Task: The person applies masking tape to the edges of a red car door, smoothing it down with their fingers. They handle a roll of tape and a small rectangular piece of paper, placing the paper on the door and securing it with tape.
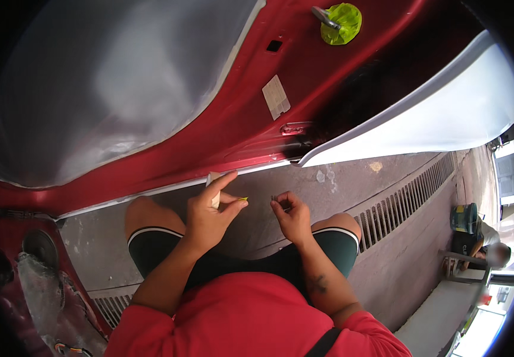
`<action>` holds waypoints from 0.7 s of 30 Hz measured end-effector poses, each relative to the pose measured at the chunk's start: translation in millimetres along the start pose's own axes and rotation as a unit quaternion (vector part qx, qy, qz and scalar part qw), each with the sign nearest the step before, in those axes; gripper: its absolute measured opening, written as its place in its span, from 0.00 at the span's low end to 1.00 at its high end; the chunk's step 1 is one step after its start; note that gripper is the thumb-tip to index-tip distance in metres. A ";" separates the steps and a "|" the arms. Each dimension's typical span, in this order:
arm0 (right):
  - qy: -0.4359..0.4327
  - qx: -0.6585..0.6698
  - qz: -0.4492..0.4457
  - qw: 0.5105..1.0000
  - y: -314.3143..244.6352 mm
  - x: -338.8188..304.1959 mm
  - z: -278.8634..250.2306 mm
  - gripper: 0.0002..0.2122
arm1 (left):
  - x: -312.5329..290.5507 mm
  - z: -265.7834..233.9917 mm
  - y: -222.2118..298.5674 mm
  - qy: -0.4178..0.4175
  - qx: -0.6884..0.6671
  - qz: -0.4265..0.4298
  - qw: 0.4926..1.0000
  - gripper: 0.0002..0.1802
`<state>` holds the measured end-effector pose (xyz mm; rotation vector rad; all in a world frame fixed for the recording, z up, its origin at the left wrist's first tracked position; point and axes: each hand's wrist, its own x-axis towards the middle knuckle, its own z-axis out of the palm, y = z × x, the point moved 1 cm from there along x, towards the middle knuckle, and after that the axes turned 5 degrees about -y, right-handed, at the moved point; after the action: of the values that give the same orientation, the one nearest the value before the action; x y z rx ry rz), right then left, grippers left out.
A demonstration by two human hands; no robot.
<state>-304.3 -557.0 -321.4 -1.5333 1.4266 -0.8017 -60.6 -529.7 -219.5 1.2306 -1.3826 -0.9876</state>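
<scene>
Both of my hands are raised over my lap, just in front of the red car body's lower edge (167,159). Fingers of my left hand (204,217) hold a small cream-coloured piece (215,189), like folded paper or tape. Its index finger points up and away, and a bit of yellow-green (244,199) shows at the thumb tip. My right hand (293,218) is a short way to the right, thumb and fingers pinched together. A tiny dark speck may be at its fingertips; it is too small to name. The hands are apart, touching neither each other nor the car.
Grey plastic sheeting (108,77) covers the upper left. Yellow-green film (341,25) surrounds a metal striker on the red pillar, near a pale label (276,97). A white panel (423,113) extends right. A floor grate (408,199) runs beside me. Another person (494,247) sits far right near a bucket (464,218).
</scene>
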 end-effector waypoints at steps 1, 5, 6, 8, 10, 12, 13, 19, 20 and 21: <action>0.016 -0.002 -0.015 1.000 3.8 -0.8 2.0 0.07 | -15.5 1.1 -26.9 -0.054 0.082 -0.059 0.993 0.26; 0.055 0.045 0.006 0.997 13.0 7.7 2.4 0.06 | -35.8 16.0 -83.1 -0.186 0.328 -0.030 0.926 0.18; 0.053 0.066 0.012 0.996 18.6 8.4 3.6 0.05 | -39.8 17.4 -90.5 -0.224 0.364 -0.040 0.903 0.17; 0.050 0.082 0.015 0.995 15.9 17.4 6.1 0.05 | -38.1 17.5 -92.3 -0.201 0.304 -0.046 0.930 0.16; 0.049 0.070 0.023 0.996 13.6 14.2 8.8 0.04 | -36.4 16.8 -90.1 -0.185 0.270 -0.059 0.943 0.15; 0.051 0.058 0.006 0.997 20.5 17.3 11.9 0.05 | -33.6 14.9 -83.8 -0.177 0.260 -0.080 0.946 0.16; 0.050 0.052 -0.001 0.997 20.8 17.6 13.0 0.05 | -33.2 14.1 -80.3 -0.186 0.249 -0.106 0.944 0.17; -0.001 0.122 0.011 0.992 12.6 10.6 13.2 0.06 | -31.8 17.7 -58.5 -0.187 0.212 -0.110 0.953 0.19; -0.005 0.172 0.023 0.985 7.1 9.2 11.8 0.09 | -29.2 20.6 -59.4 -0.173 0.142 -0.100 0.969 0.18; -0.007 0.220 0.034 0.975 1.0 6.8 8.6 0.11 | -25.5 23.4 -59.6 -0.160 0.072 -0.090 0.980 0.17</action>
<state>-296.1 -562.2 -326.6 -1.1407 1.1851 -0.9865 -73.6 -514.4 -285.4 1.3651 -1.6350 -1.2726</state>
